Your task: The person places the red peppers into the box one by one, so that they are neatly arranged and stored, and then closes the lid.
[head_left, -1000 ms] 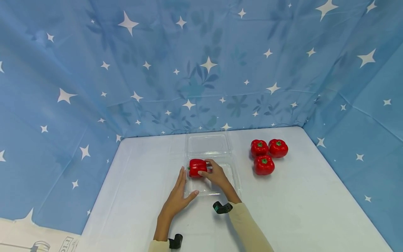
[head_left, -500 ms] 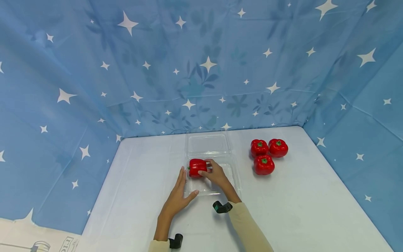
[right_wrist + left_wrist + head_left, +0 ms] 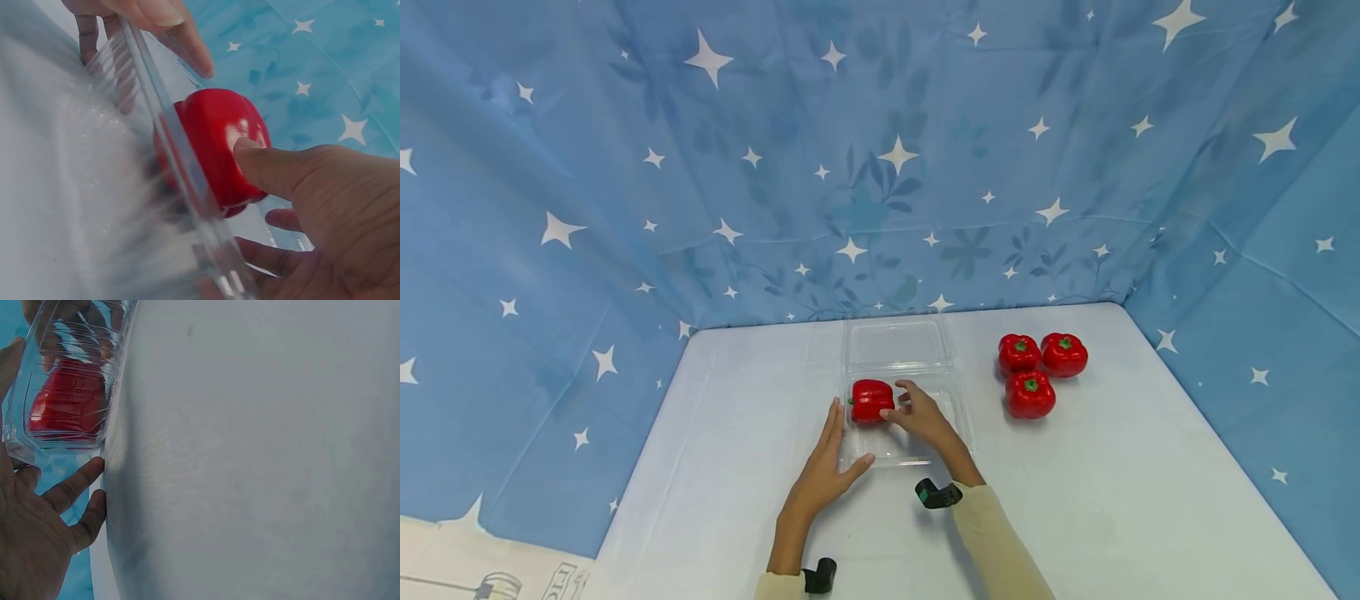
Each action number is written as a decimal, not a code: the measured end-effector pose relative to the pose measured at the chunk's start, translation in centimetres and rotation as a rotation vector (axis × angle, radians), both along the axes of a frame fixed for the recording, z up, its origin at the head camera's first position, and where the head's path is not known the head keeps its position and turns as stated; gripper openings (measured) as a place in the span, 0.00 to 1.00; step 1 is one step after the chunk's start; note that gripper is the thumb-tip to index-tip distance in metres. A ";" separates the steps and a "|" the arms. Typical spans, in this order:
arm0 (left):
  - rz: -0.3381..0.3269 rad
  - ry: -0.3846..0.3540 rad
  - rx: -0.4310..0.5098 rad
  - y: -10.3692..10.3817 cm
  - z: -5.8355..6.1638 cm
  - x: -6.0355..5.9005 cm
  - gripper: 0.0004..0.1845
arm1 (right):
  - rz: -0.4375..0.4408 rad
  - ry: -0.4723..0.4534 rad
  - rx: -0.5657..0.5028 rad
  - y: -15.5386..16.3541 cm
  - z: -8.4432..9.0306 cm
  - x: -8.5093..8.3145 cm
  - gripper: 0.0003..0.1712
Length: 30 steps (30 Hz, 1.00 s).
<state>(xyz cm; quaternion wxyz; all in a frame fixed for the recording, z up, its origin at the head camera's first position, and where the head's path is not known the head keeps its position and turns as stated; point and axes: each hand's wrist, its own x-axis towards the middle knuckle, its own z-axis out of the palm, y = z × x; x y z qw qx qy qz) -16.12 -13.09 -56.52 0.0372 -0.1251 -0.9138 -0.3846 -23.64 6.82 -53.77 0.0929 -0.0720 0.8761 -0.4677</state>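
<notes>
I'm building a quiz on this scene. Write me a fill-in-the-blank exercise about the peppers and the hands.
The pepper in the clear container is coloured ____.
Beside the container, ____ more peppers sit together on the table.
The right hand touches the boxed pepper with its ____.
The left hand rests flat against the container's ____ side.

Missing words: red; three; thumb; left

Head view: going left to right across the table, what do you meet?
Left hand → red pepper in the clear container → right hand → group of three red peppers.
</notes>
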 end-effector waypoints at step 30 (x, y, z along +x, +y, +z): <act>-0.016 -0.005 -0.006 -0.1 -0.1 -0.1 0.52 | -0.603 0.658 0.277 10.1 3.9 0.5 0.41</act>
